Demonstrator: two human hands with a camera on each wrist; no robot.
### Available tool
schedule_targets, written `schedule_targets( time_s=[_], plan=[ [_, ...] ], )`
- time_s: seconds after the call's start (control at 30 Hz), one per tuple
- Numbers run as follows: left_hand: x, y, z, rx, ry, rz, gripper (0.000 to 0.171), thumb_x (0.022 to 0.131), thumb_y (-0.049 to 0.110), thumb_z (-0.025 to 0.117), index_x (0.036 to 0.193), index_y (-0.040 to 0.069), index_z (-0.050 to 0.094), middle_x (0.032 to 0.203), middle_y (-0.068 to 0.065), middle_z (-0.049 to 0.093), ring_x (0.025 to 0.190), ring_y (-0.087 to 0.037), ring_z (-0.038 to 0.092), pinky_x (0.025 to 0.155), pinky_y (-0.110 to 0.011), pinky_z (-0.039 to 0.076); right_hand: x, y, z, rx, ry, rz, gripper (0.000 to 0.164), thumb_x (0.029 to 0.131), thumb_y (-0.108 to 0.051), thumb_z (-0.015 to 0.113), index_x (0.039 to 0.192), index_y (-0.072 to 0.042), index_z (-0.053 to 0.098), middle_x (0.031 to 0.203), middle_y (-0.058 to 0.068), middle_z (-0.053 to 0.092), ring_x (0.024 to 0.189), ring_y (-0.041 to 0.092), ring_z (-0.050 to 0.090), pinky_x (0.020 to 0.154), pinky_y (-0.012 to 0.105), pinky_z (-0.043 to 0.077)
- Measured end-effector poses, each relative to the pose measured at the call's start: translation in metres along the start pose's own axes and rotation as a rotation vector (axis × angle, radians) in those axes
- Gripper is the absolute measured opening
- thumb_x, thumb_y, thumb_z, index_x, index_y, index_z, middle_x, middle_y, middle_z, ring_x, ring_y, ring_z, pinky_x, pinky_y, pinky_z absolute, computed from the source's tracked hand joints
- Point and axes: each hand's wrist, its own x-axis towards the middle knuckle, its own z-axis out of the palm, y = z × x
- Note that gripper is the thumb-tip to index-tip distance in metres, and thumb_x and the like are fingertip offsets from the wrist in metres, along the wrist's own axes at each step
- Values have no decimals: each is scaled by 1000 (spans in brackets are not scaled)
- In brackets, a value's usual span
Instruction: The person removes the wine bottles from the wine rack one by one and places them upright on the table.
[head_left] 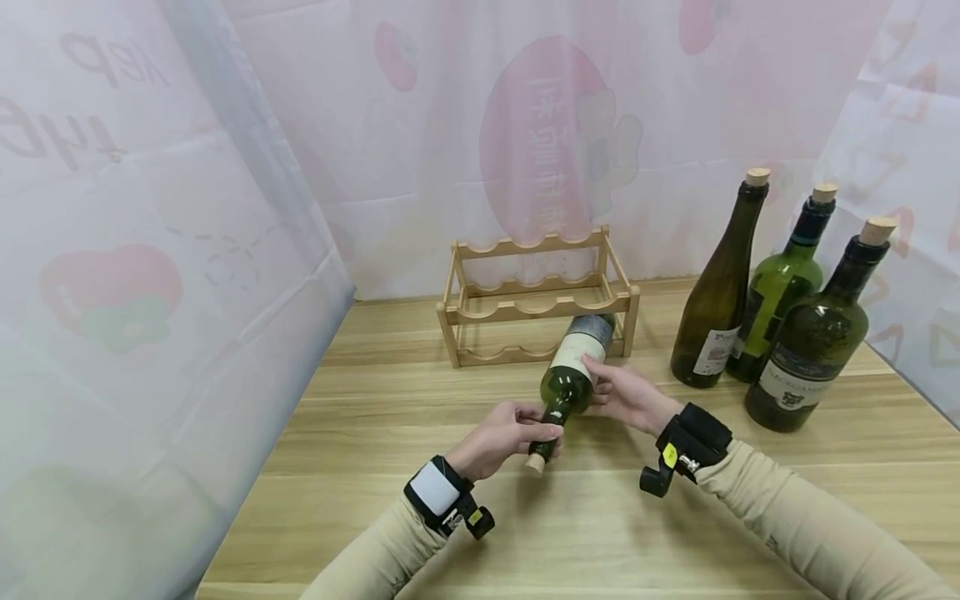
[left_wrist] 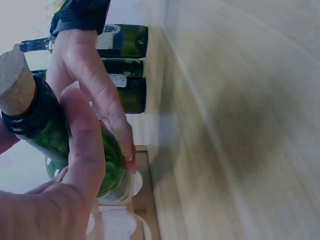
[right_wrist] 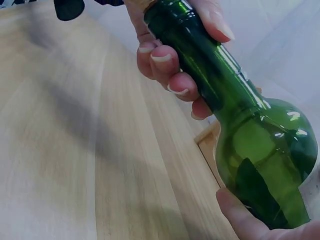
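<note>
A green wine bottle (head_left: 567, 387) lies tilted, its base reaching under the front upper rail of the wooden wine rack (head_left: 542, 311), at the right end of the lower tier. Around its neck, close to the cork (left_wrist: 16, 82), my left hand (head_left: 510, 435) grips with the thumb on top and fingers curled underneath. My right hand (head_left: 630, 398) holds the body from the right, thumb on the pale label and fingers below. In the right wrist view the bottle's shoulder (right_wrist: 265, 145) shows above that hand. The base is partly hidden by the rack.
Three corked bottles stand upright on the right: a slim brown-green one (head_left: 708, 317), a lighter green one (head_left: 783, 279) behind, and a wide dark one (head_left: 817, 337). Printed curtains (head_left: 420, 158) hang behind and along both sides of the wooden table (head_left: 360, 467).
</note>
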Motion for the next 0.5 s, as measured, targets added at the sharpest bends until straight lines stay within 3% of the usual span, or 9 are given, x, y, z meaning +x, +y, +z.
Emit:
schedule_targets(
  time_s=[0.1, 0.27, 0.37, 0.5],
  plan=[
    [-4, 6, -1, 0, -6, -10, 20, 88, 6, 66, 101, -8, 61, 99, -33, 66, 74, -17, 69, 71, -29, 59, -1, 0, 4, 29, -8, 12, 59, 101, -35, 48, 136, 5, 25, 116, 12, 38, 95, 15, 52, 112, 53, 34],
    [-9, 14, -4, 3, -32, -16, 29, 90, 7, 64, 107, -15, 58, 81, -9, 69, 72, -14, 69, 66, -25, 57, -4, -2, 10, 55, -16, 13, 73, 101, -37, 47, 147, 7, 9, 128, 18, 33, 112, 24, 49, 115, 55, 29],
    [-12, 19, -4, -1, -39, -25, 33, 91, 8, 63, 111, -17, 56, 79, -5, 69, 72, -13, 69, 65, -23, 56, -5, -3, 12, 58, -20, 11, 75, 101, -37, 46, 148, 6, 6, 132, 20, 31, 124, 30, 43, 115, 55, 29],
    [-15, 23, -5, 2, -37, -36, 26, 91, 9, 63, 106, -11, 59, 79, -6, 70, 72, -13, 69, 65, -23, 56, -7, -4, 14, 59, -30, 17, 75, 102, -37, 43, 149, 6, 4, 135, 22, 29, 136, 37, 31, 115, 55, 27]
  ],
)
